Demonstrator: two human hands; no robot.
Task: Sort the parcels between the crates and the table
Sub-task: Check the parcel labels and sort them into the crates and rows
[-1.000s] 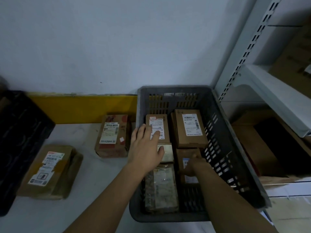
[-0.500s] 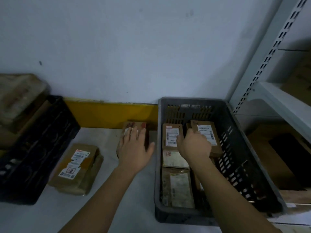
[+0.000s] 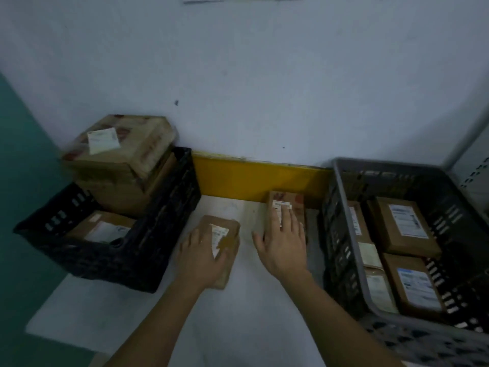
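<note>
Head view. Pale wall [image 3: 251, 75] behind, yellow strip [image 3: 259, 178] along its base, white table [image 3: 238, 313] below; dim light, edges blurred.

Black crate [image 3: 164, 234] at table's left, grey crate [image 3: 344, 234] at right. Two parcels lie on the tabletop betw. them.

Left parcel [image 3: 225, 229]: flat brown pkg, long axis runs near-to-far, tilted slightly right at the far end; label faces up. Left hand [image 3: 203, 255] lies on its near half, palm down, fingers straight and close together, thumb out toward the label. Near end of the pkg is mostly covered by the hand.

Right parcel [image 3: 288, 207]: brown box just beside the grey crate wall, long axis also near-to-far, far end close to the yellow strip. Right hand [image 3: 283, 247] rests flat over its near part, fingers extended and lightly spread, tips on the white label; thumb sticks out left, off the box. Cannot tell if the fingers press or only touch.

Grey crate holds several labelled boxes [image 3: 404, 226] lying flat; its right side is cut off by the frame edge, label text unreadable.

Black crate holds stacked cartons [image 3: 124, 147] rising above its rim, plus one lower box [image 3: 105, 229], partly hidden by the crate wall.
</note>
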